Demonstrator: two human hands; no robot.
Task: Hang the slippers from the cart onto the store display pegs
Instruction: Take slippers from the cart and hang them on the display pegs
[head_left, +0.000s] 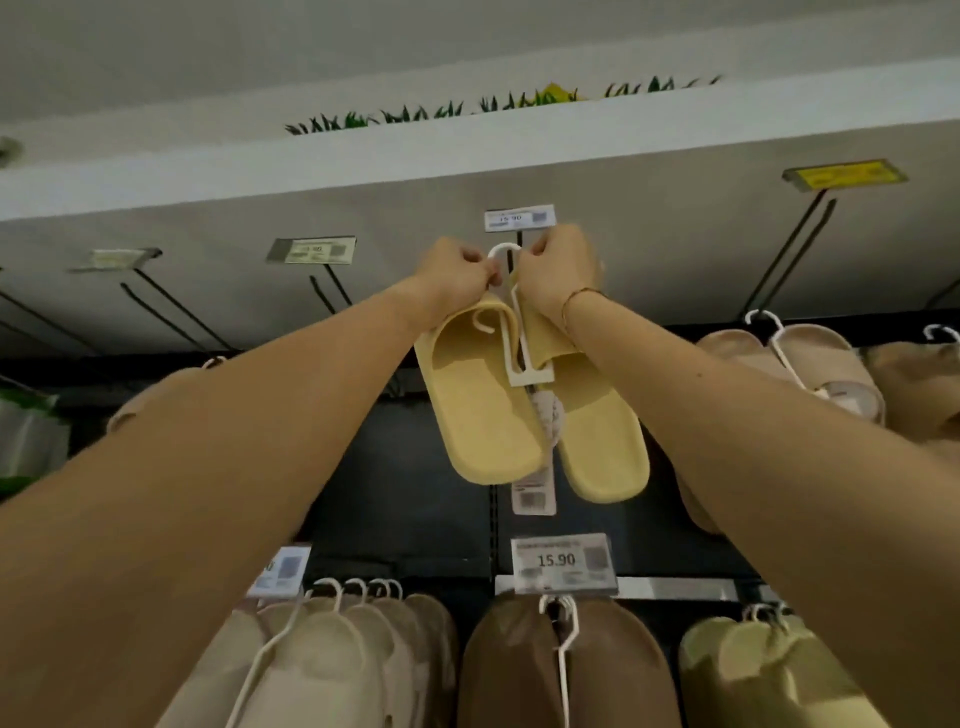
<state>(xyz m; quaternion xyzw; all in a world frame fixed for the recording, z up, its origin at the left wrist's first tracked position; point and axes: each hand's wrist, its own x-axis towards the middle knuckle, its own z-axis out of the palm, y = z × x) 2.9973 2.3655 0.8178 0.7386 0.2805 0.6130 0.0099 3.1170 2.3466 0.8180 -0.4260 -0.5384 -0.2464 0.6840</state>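
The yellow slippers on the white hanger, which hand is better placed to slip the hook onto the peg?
Probably the right hand: it grips at the white hanger's hook tip, directly under the peg's price tag. The left hand pinches the hook's far side, steadying the yellow slippers.

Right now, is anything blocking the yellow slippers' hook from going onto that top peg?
Nothing visible blocks it. Both hands, left and right, hold the hook just under the price tag; the peg itself is hidden behind them.
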